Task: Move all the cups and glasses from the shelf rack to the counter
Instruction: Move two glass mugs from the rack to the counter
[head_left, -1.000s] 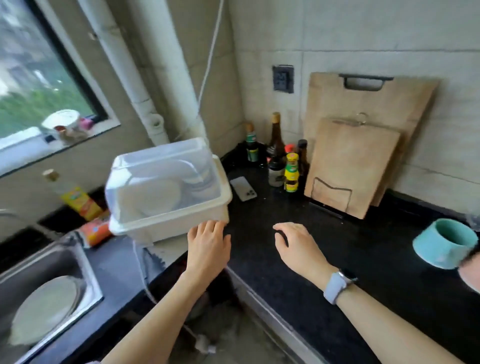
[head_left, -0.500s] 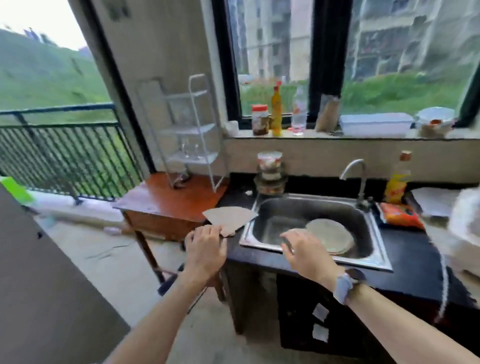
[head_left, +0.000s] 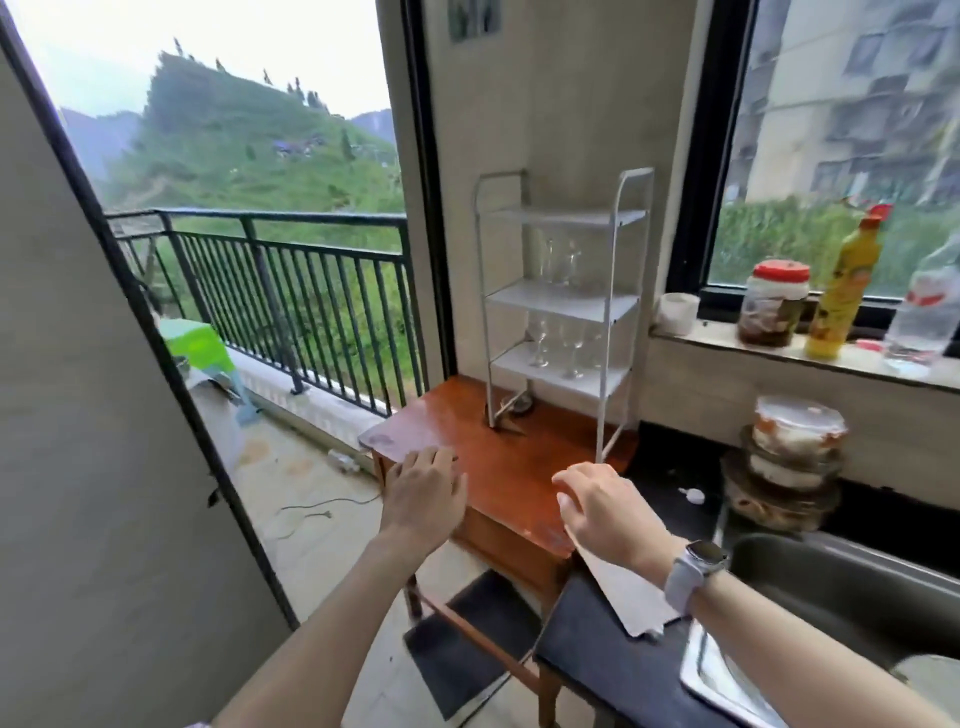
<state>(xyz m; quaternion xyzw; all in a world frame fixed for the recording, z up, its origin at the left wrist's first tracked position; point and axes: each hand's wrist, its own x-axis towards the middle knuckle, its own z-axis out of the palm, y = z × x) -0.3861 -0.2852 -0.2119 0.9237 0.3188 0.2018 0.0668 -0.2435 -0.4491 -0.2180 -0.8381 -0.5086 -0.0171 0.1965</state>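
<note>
Head view: the left hand (head_left: 423, 493) and right hand (head_left: 605, 512) are both raised palm-down with fingers loosely spread, each empty; the right wrist bears a watch (head_left: 693, 566). Beneath them lies a wooden table (head_left: 467, 441), and below the right forearm the dark bench (head_left: 613, 660), on which a pale flat sheet (head_left: 623, 592) rests, with the sink (head_left: 831, 587) beside it. The rack (head_left: 563, 306), a white wire-framed unit of three shelves, stands at the far side of the table, well beyond both hands and roughly midway between them. Stemmed glasses (head_left: 558, 345) stand upright on the lowest shelf; further clear glasses (head_left: 558, 260) stand on the middle shelf, their number too blurred to fix; the top shelf appears bare. Judged from their form, the glasses are light, rigid, smooth and fragile, and top-heavy on narrow feet; each is probably best taken at the stem or low on the bowl, lifted clear of the shelf above and of its close-set neighbours.
</note>
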